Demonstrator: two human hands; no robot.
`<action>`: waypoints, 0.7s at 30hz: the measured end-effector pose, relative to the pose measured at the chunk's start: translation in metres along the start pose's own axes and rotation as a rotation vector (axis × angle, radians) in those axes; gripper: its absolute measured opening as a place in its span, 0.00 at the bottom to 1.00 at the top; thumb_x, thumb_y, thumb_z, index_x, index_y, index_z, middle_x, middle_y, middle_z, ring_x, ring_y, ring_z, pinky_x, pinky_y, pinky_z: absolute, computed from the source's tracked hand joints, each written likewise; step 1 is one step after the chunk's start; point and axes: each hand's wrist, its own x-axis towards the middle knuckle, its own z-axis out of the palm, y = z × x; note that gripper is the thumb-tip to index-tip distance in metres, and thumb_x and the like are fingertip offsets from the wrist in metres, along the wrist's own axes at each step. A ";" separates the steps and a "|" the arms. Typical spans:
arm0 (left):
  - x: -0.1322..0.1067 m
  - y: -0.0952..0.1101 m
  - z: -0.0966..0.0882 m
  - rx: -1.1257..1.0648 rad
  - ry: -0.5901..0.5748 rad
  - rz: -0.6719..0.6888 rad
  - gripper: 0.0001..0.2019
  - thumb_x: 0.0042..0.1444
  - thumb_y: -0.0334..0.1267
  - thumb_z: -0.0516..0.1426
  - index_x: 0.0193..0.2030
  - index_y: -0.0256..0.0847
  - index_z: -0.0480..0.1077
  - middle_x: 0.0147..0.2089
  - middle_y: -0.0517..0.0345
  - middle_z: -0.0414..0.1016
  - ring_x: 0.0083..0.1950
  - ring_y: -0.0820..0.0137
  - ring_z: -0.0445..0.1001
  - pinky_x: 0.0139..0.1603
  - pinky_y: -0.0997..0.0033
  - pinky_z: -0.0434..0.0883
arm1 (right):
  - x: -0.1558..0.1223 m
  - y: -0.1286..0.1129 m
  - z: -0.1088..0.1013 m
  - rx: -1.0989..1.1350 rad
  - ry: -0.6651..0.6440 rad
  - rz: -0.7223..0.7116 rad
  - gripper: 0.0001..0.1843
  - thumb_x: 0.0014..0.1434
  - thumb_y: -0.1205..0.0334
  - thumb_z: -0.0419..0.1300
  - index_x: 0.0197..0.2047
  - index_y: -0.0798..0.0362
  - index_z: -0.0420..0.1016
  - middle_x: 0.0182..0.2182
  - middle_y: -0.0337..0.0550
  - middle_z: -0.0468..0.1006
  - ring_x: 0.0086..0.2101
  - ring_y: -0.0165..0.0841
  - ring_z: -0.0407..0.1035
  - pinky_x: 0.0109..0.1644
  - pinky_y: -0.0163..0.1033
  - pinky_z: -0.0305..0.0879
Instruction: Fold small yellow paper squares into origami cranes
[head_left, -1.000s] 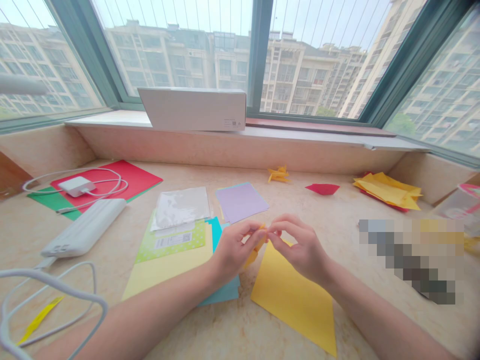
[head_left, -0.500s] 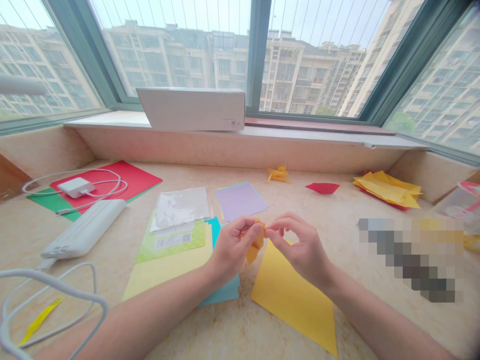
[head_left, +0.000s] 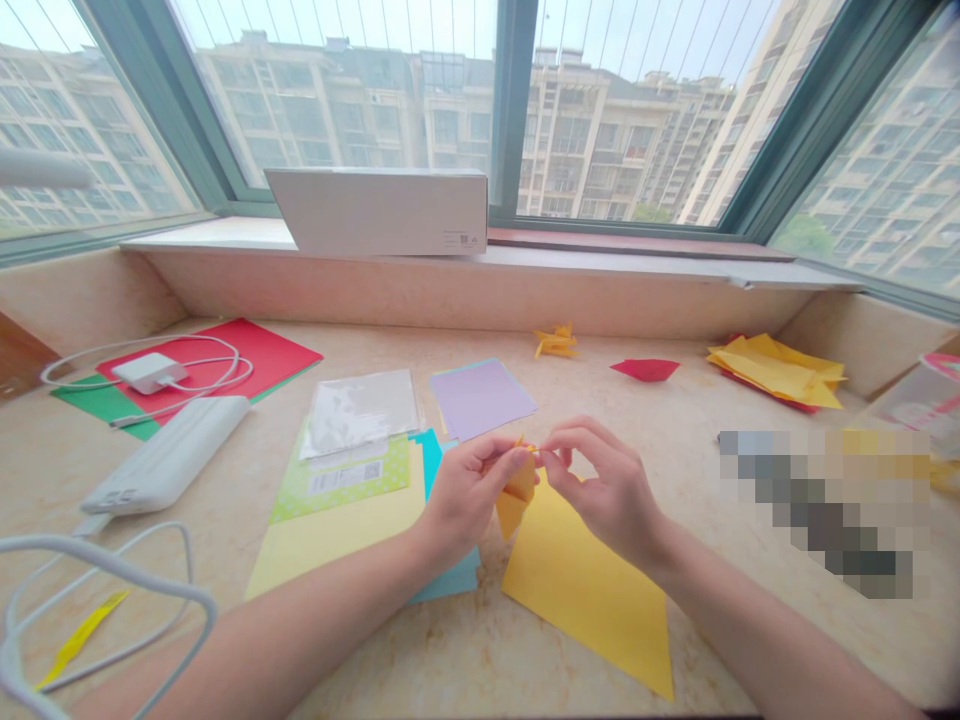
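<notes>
Between my hands is a small folded yellow paper piece (head_left: 516,497), held above the counter. My left hand (head_left: 469,500) is closed around its left side, with the thumb pressed on it. The thumb and index finger of my right hand (head_left: 600,490) pinch a thin point at its right edge. Some of the folds are hidden behind my left fingers. Under and in front of my hands lies a flat yellow sheet (head_left: 592,600). A folded yellow paper figure (head_left: 556,341) and a red folded paper shape (head_left: 646,370) rest farther back.
Left of my hands lie a purple sheet (head_left: 484,398), a clear plastic sleeve (head_left: 364,410) and pale yellow paper (head_left: 330,550). A white power bank (head_left: 169,455), charger (head_left: 150,372) and cable (head_left: 105,565) occupy the left. Stacked yellow papers (head_left: 780,370) lie back right.
The yellow folded piece has turned slightly and shows more of its lower flap. My right fingers have shifted a little right and up, still pinching its edge.
</notes>
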 end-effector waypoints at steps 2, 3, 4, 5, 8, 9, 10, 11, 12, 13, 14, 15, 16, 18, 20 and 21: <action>0.000 -0.001 0.000 0.010 0.002 0.008 0.16 0.57 0.49 0.63 0.35 0.36 0.78 0.30 0.52 0.83 0.31 0.67 0.80 0.34 0.71 0.77 | 0.001 0.002 -0.002 -0.072 -0.006 -0.084 0.06 0.63 0.71 0.59 0.38 0.50 0.73 0.34 0.41 0.76 0.33 0.34 0.71 0.41 0.44 0.67; 0.000 -0.001 -0.001 0.018 0.009 0.020 0.16 0.57 0.49 0.63 0.36 0.35 0.78 0.31 0.52 0.83 0.31 0.67 0.81 0.34 0.70 0.77 | 0.001 0.002 -0.002 -0.090 -0.010 -0.116 0.07 0.63 0.71 0.59 0.38 0.49 0.73 0.34 0.42 0.77 0.34 0.35 0.72 0.42 0.44 0.67; 0.000 -0.002 -0.001 0.030 0.022 0.038 0.16 0.57 0.49 0.63 0.37 0.36 0.78 0.32 0.52 0.83 0.32 0.67 0.81 0.35 0.70 0.77 | 0.001 0.003 -0.002 -0.089 -0.013 -0.131 0.07 0.63 0.72 0.59 0.39 0.49 0.73 0.35 0.42 0.77 0.34 0.35 0.72 0.43 0.44 0.67; 0.000 -0.003 -0.002 0.048 0.040 0.064 0.15 0.57 0.49 0.63 0.38 0.36 0.79 0.33 0.52 0.84 0.33 0.67 0.81 0.36 0.70 0.77 | 0.001 0.002 -0.001 -0.069 -0.015 -0.125 0.07 0.63 0.71 0.59 0.40 0.49 0.73 0.35 0.42 0.77 0.34 0.34 0.72 0.43 0.44 0.68; -0.001 -0.007 -0.005 0.132 0.095 0.162 0.13 0.58 0.47 0.63 0.39 0.39 0.80 0.37 0.53 0.84 0.37 0.66 0.81 0.41 0.70 0.77 | -0.001 -0.001 0.001 0.039 -0.012 -0.043 0.06 0.63 0.70 0.61 0.43 0.50 0.74 0.35 0.42 0.76 0.32 0.32 0.71 0.40 0.42 0.69; -0.001 -0.007 -0.005 0.162 0.103 0.192 0.12 0.58 0.47 0.63 0.39 0.40 0.81 0.38 0.54 0.84 0.38 0.66 0.81 0.42 0.70 0.77 | -0.001 -0.002 0.002 0.066 -0.008 -0.016 0.06 0.63 0.70 0.61 0.43 0.50 0.74 0.35 0.42 0.76 0.31 0.32 0.70 0.39 0.42 0.70; -0.001 -0.007 -0.006 0.189 0.102 0.216 0.12 0.59 0.46 0.62 0.39 0.40 0.81 0.38 0.54 0.85 0.38 0.66 0.81 0.42 0.69 0.77 | -0.002 -0.003 0.003 0.079 -0.002 -0.001 0.06 0.63 0.70 0.61 0.42 0.50 0.74 0.35 0.42 0.75 0.31 0.32 0.70 0.39 0.41 0.70; -0.001 -0.007 -0.006 0.212 0.095 0.234 0.12 0.59 0.46 0.62 0.39 0.40 0.81 0.38 0.54 0.85 0.39 0.66 0.81 0.42 0.69 0.77 | -0.002 -0.003 0.003 0.078 0.002 0.000 0.06 0.63 0.70 0.61 0.42 0.50 0.74 0.34 0.42 0.75 0.31 0.32 0.70 0.38 0.41 0.70; -0.001 -0.007 -0.006 0.231 0.085 0.247 0.11 0.60 0.45 0.61 0.39 0.40 0.81 0.38 0.54 0.85 0.39 0.65 0.82 0.43 0.69 0.77 | -0.002 -0.004 0.003 0.064 0.004 -0.013 0.06 0.64 0.70 0.60 0.41 0.50 0.74 0.34 0.41 0.75 0.31 0.32 0.70 0.38 0.41 0.70; -0.001 -0.006 -0.006 0.247 0.074 0.257 0.11 0.60 0.45 0.61 0.39 0.40 0.81 0.38 0.54 0.85 0.39 0.65 0.82 0.44 0.68 0.77 | -0.003 -0.003 0.003 0.043 0.003 -0.037 0.06 0.64 0.70 0.60 0.41 0.50 0.74 0.34 0.41 0.75 0.31 0.32 0.70 0.38 0.41 0.69; -0.001 -0.006 -0.006 0.259 0.066 0.263 0.11 0.60 0.44 0.61 0.39 0.40 0.81 0.39 0.54 0.85 0.39 0.65 0.82 0.44 0.68 0.77 | -0.002 -0.002 0.002 0.016 -0.001 -0.068 0.06 0.64 0.71 0.60 0.41 0.49 0.74 0.34 0.41 0.76 0.31 0.32 0.70 0.38 0.42 0.69; -0.001 -0.005 -0.006 0.269 0.057 0.264 0.11 0.60 0.44 0.61 0.39 0.40 0.81 0.39 0.54 0.85 0.39 0.65 0.82 0.44 0.68 0.77 | -0.002 -0.001 0.001 -0.013 -0.009 -0.103 0.07 0.64 0.71 0.59 0.42 0.49 0.73 0.34 0.42 0.76 0.31 0.32 0.70 0.39 0.42 0.69; -0.001 -0.005 -0.006 0.278 0.048 0.260 0.11 0.60 0.44 0.61 0.39 0.40 0.81 0.39 0.54 0.85 0.39 0.65 0.82 0.44 0.68 0.77 | -0.002 0.000 0.000 -0.043 -0.017 -0.136 0.07 0.64 0.71 0.59 0.42 0.49 0.73 0.34 0.42 0.76 0.32 0.33 0.70 0.40 0.43 0.69; -0.001 -0.005 -0.006 0.292 0.029 0.244 0.12 0.61 0.45 0.61 0.40 0.40 0.81 0.39 0.54 0.85 0.39 0.65 0.82 0.43 0.69 0.77 | -0.002 0.004 -0.003 -0.092 -0.032 -0.182 0.08 0.64 0.71 0.59 0.44 0.49 0.74 0.35 0.43 0.77 0.34 0.34 0.71 0.41 0.43 0.69; -0.001 -0.006 -0.007 0.304 0.008 0.225 0.13 0.61 0.46 0.60 0.40 0.40 0.80 0.38 0.54 0.85 0.38 0.65 0.82 0.42 0.69 0.77 | -0.002 0.006 -0.005 -0.123 -0.045 -0.205 0.09 0.64 0.71 0.59 0.44 0.48 0.74 0.36 0.43 0.77 0.35 0.35 0.71 0.41 0.43 0.69; -0.002 -0.006 -0.007 0.309 0.003 0.221 0.13 0.61 0.46 0.60 0.39 0.40 0.80 0.37 0.54 0.85 0.37 0.65 0.81 0.41 0.69 0.77 | -0.002 0.007 -0.006 -0.133 -0.051 -0.213 0.09 0.64 0.71 0.59 0.44 0.48 0.75 0.36 0.43 0.78 0.35 0.35 0.71 0.41 0.44 0.69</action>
